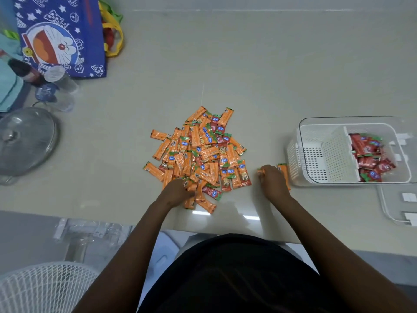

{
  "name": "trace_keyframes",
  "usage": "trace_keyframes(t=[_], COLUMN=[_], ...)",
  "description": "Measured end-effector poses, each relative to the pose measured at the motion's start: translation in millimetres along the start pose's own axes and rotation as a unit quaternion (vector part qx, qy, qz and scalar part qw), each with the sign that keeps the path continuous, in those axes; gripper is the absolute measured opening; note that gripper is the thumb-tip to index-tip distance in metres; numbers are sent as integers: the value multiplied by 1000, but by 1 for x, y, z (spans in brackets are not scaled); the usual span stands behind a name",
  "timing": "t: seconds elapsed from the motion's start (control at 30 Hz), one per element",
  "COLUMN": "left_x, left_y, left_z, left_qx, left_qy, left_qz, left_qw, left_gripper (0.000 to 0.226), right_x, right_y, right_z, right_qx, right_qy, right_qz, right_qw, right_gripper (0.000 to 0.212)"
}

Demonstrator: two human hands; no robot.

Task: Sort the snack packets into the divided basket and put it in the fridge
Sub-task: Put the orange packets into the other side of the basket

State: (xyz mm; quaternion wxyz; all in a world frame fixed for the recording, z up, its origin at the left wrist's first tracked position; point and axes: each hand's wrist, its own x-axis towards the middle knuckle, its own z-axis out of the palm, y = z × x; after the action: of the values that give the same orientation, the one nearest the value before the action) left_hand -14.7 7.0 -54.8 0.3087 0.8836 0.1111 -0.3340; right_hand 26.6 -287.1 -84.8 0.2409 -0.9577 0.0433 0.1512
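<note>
Both hands are down on the pale, glossy tabletop point(270, 75): the left hand point(178, 192) is curled over the near edge of the heap of snack packets point(198, 152), its fingers closed among a few orange ones, though exactly which packet it pinches I cannot tell. To the right, the right hand point(274, 179) is bunched into a loose fist around several orange packets; one orange end pokes out by the thumb side and another orange packet point(284, 175) shows past the knuckles, lying with its long axis roughly away from the person, just beside the basket. The heap is mostly slim, flat, shiny foil sticks in orange, with a handful of red ones mixed in, strewn at every angle, many fanning outward from the middle. Sitting right of the heap is the divided basket point(316, 154), a white perforated plastic insert inside a clear, rounded-corner tub; its upright divider point(340, 152) splits it into two compartments. Red packets point(372, 157) fill the right compartment, and no packets show in the left one. A clear lid point(392, 206) lies flat just nearer than the basket. At far left stand a blue cartoon-printed bag point(61, 35), some bottles point(56, 86) and a round glass pot lid point(24, 141).
</note>
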Motion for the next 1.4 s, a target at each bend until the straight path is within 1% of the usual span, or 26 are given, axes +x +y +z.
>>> trace_keyframes(t=[0.07,0.1,0.17,0.27,0.4,0.43,0.5,0.53,0.57,0.63,0.67,0.73,0.77,0.83,0.9,1.0,1.07,1.13,1.17,1.2,1.27,1.33,1.37,1.4], left_x=[-4,-6,-8,-5,-1,1,10,13,16,13,14,14,15,17,17,17,14,11,10,9,10,10,9,8], left_y=[15,25,42,65,87,89,87,88,89,97,99,102,102,100,98,91,84,75,69,64,52,41,36,32], left_z=[-3,-3,1,11,29,33,44,48,52,51,52,53,53,53,51,48,44,38,35,31,25,18,15,13], left_qx=[-113,-170,-231,-255,-239,-235,-238,-234,-235,-234,-233,-234,-238,-240,-241,-218,-206,-213,-205,-188,-112,-8,33,65], left_qy=[-20,-33,-53,-69,-102,-110,-98,-89,-89,-73,-64,-58,-60,-77,-94,-103,-110,-113,-110,-107,-112,-113,-112,-111], left_qz=[10,11,1,-5,7,7,-1,-3,3,5,4,-5,-6,-3,9,10,10,20,32,49,92,135,149,157], left_qw=[993,985,971,964,966,966,966,968,968,969,970,971,969,968,966,971,972,970,972,975,983,984,982,979], left_gripper=[28,22,10,24,23,32,75,87,80,41,33,32,33,38,41,40,38,32,24,15,8,18,28,37], right_x=[-1,-3,-6,-11,-11,-10,-11,-12,-14,-18,-19,-20,-20,-19,-18,-19,-20,-21,-21,-20,-20,-21,-22,-22], right_y=[5,7,8,6,9,11,14,12,11,6,4,8,11,12,5,-5,-4,-5,-4,-5,-5,-5,-5,-5], right_z=[-2,-4,-7,-11,-10,-7,-3,-1,2,8,10,15,17,17,15,16,22,23,23,24,25,23,22,21], right_qx=[11,29,67,107,107,91,42,23,17,11,8,7,-13,-8,1,-4,-5,31,51,60,65,81,89,95], right_qy=[19,20,20,42,47,49,52,58,71,107,117,98,88,62,63,64,56,60,56,53,41,29,20,10], right_qz=[10,10,20,58,64,58,60,70,80,69,64,70,68,81,66,-17,-56,-34,-11,9,28,49,61,71], right_qw=[1000,999,997,992,991,993,996,996,994,992,991,993,994,995,996,998,997,997,997,997,997,995,994,993], right_gripper=[17,17,14,8,6,8,11,13,16,18,19,31,38,34,32,30,24,9,3,4,19,39,45,46])
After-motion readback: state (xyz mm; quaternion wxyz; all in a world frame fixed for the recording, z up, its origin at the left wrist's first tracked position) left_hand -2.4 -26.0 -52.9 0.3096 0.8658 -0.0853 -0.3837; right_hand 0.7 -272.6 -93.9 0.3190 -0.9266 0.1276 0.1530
